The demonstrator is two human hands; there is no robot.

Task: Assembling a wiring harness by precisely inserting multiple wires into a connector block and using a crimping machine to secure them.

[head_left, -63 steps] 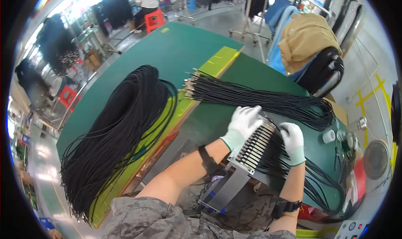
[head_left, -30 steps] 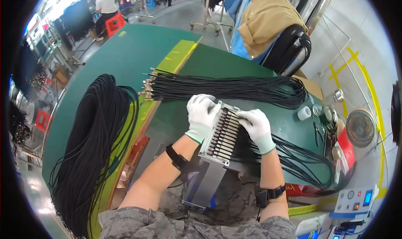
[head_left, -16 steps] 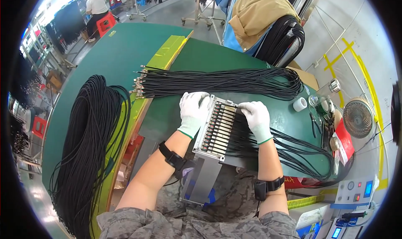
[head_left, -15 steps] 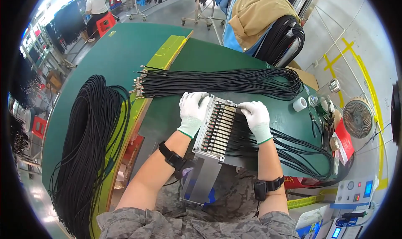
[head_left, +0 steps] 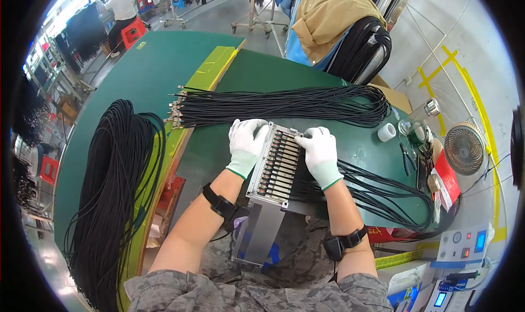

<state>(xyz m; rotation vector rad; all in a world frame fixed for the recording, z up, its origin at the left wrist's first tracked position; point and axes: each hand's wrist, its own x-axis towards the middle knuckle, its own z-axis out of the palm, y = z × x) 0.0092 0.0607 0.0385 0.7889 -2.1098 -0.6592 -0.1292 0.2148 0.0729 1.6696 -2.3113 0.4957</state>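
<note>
A metal fixture [head_left: 260, 167] with a row of slots stands tilted in front of me, the ends of several black cables [head_left: 363, 175] laid side by side in it. Small metal plugs line its left side, and the cables trail off to the right across the table. My left hand [head_left: 247, 143], in a white glove, is closed on the fixture's upper left edge. My right hand [head_left: 319, 152], gloved too, has its thumb and curled fingers at the upper right corner, on the topmost cable end. The fingertips under that hand are partly hidden.
Beyond the fixture a long cable bundle [head_left: 273, 105] lies on the green table [head_left: 229, 74]. Another thick bundle [head_left: 112, 186] hangs over the left side. At right are a white tape roll [head_left: 386, 132], pliers [head_left: 407, 160] and a small fan [head_left: 464, 149]. A person sits far left.
My right hand has shifted slightly left and its thumb now lies farther over the fixture's corner. My left hand keeps its place on the edge. The whole view has moved a little.
</note>
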